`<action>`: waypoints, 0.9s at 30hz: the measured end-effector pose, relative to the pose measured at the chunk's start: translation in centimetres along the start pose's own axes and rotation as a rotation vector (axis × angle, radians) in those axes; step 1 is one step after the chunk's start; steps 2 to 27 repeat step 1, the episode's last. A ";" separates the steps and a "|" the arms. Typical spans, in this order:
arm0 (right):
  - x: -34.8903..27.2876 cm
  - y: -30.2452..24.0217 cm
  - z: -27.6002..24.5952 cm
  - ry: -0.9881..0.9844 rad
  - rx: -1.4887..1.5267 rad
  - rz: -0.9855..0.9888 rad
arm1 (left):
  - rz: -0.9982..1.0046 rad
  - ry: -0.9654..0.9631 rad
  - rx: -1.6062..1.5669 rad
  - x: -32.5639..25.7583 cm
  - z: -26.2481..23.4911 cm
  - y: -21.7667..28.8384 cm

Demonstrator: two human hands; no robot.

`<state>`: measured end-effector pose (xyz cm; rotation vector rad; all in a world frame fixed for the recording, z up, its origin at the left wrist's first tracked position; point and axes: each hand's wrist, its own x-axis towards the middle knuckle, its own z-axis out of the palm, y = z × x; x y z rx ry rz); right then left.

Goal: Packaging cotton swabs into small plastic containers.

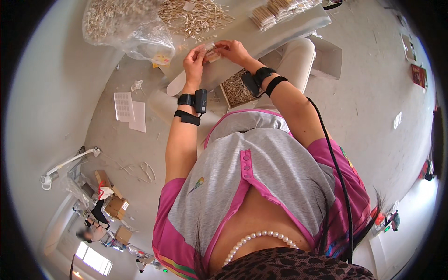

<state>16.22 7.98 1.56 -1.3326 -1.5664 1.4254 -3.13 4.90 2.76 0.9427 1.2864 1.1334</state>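
Above the near edge of the table [238, 41], a small clear packet [213, 54] of short tan sticks, which look like wooden cotton swabs, is held between both hands. My left hand [194, 58] pinches its left side. From the right, the closed fingers of my right hand [234, 51] grip its upper right part. Just beyond them lies a loose heap of tan sticks [193, 18]. A large clear plastic bag [147, 39], full of similar sticks, rests to its left. Several filled packets [280, 13] are stacked at the far right of the table.
Below the table edge, by my legs, sits an open box of sticks [239, 88]. A white carton [326, 58] stands right of my knee. Paper sheets [124, 106] lie on the floor at left. Farther back are a white lamp arm [70, 163], cardboard boxes [115, 206] and another person [93, 232].
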 end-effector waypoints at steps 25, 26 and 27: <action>0.0 0.0 0.1 -0.003 0.000 0.000 | -0.036 0.016 0.004 -0.1 -0.2 0.1; 0.0 0.0 0.1 -0.003 0.000 0.000 | -0.036 0.016 0.004 -0.1 -0.2 0.1; 0.0 0.0 0.1 -0.003 0.000 0.000 | -0.036 0.016 0.004 -0.1 -0.2 0.1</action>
